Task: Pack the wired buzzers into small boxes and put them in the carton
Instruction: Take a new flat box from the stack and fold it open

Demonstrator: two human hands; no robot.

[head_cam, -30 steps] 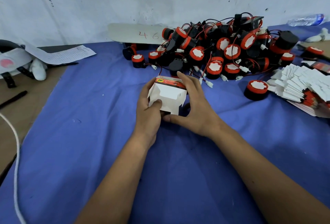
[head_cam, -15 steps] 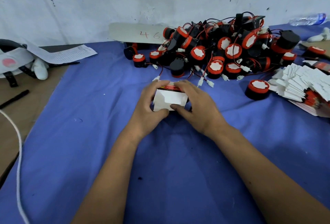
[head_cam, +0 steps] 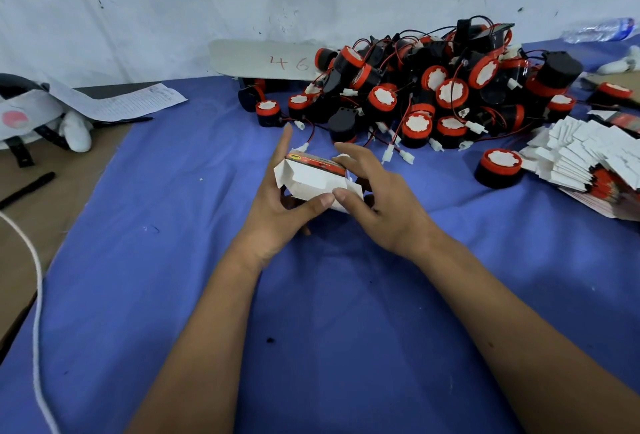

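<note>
"46" in red on grey card (head_cam: 263,59); hands grip small box (head_cam: 313,180).

A scuffed white wall (head_cam: 138,1) rises behind the blue-clothed table (head_cam: 156,260).

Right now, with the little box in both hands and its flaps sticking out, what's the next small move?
Probably fold the white end flaps shut. Both the left hand and right hand hold the small box above the blue cloth, and its flaps are splayed open at both sides, so it isn't closed yet.
</note>
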